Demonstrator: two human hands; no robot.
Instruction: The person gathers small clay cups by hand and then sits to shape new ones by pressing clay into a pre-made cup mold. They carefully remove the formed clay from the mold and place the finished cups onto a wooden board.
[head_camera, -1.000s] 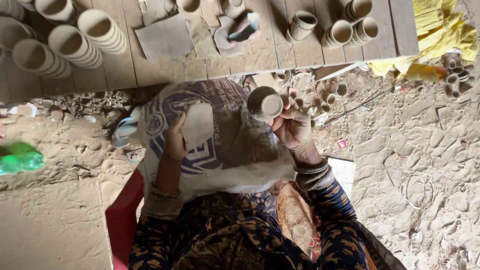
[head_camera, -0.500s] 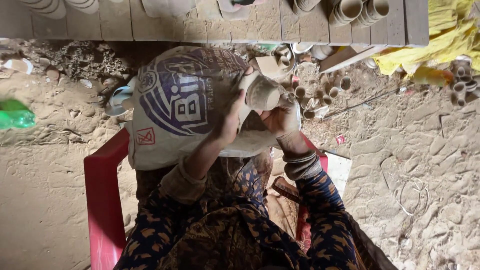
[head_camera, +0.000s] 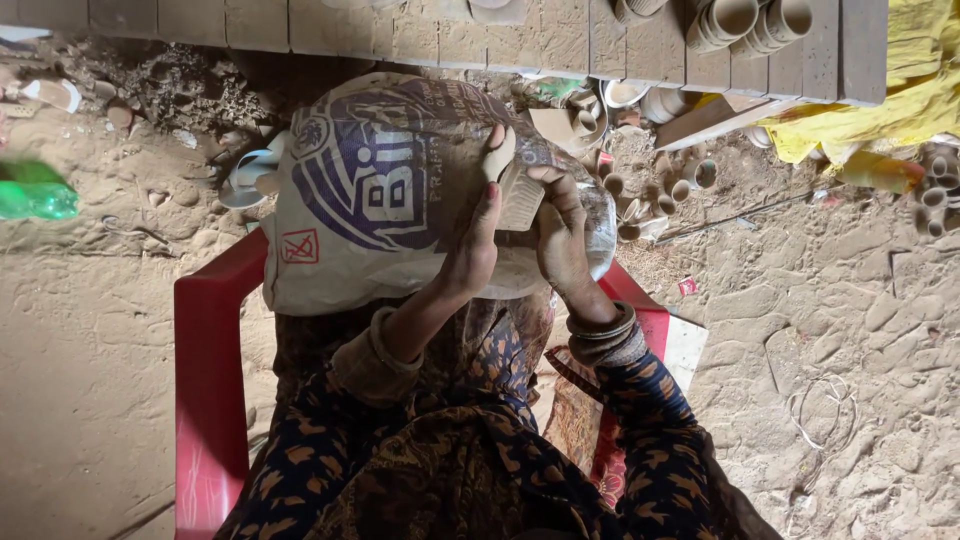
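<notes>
Both hands are up over the lap here, closed together around a small pale clay cup. The left hand rises along the cup's near side, its fingers curled up against the clay, and the right hand meets it from the other side, fingers bent over the top and wrapped snugly on the same piece, with a strip of pale paper or cloth pinched between the palms. Beneath them, spread across the knees, lies a woven plastic sack, off-white with large dark blue printed lettering and rings, and a small red square mark with a crossed symbol near its lower left corner. The person sits in a red plastic chair, sleeves patterned dark blue and orange, bangles on the right wrist. Along the top edge runs a plank desk carrying stacked clay cups at its right end. More small cups lie scattered on the sandy floor just beyond the sack. A yellow cloth is bunched at upper right, and a green plastic bottle lies blurred at the left edge.
</notes>
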